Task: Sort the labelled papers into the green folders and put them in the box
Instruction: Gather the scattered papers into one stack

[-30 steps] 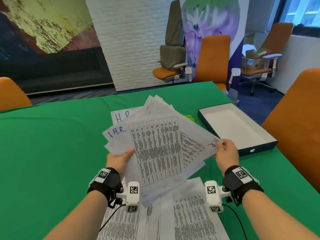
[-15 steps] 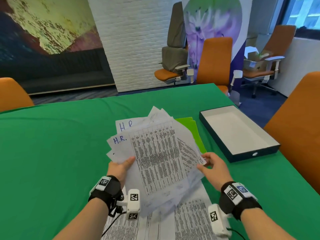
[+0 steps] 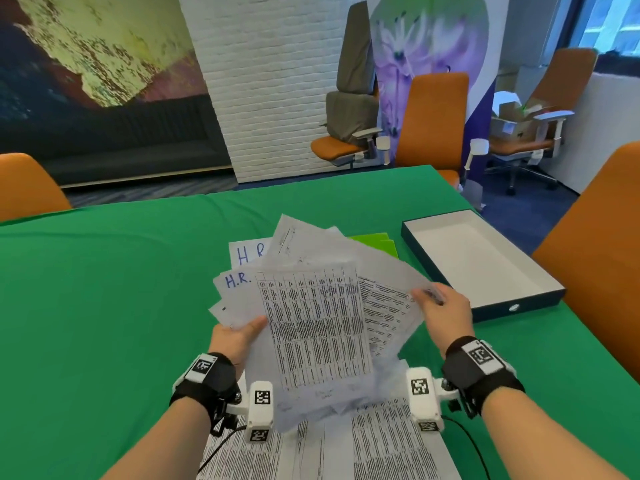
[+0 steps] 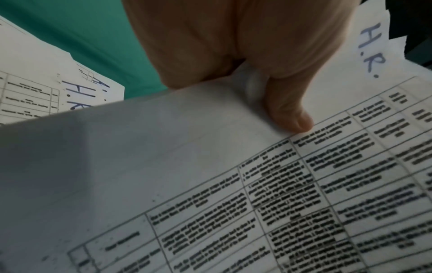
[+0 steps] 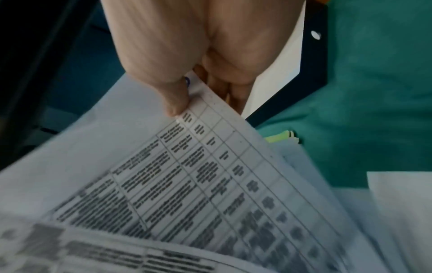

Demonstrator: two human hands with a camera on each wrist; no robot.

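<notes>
A fanned stack of printed papers (image 3: 313, 323) is held up over the green table, some sheets marked "H.R." in blue. My left hand (image 3: 235, 336) grips the stack's left edge, thumb (image 4: 290, 118) on top of the sheets (image 4: 257, 184). My right hand (image 3: 441, 306) pinches the corner of one table-printed sheet (image 5: 210, 175) at the right side of the fan. Light green folders (image 3: 379, 242) lie on the table behind the fan, mostly hidden. The open dark box (image 3: 519, 306) with a white inside sits to the right.
More printed sheets (image 3: 381, 445) lie on the green table (image 3: 104, 306) under my wrists. Another "H.R." sheet (image 3: 247, 252) lies flat behind the fan. Orange chairs stand at the left (image 3: 24, 185), the far side (image 3: 436, 119) and the right (image 3: 595, 254).
My right hand moved in from the far right edge of the fan, released briefly, and now pinches a sheet's corner closer to the stack. The fan has narrowed; the left hand stayed.
</notes>
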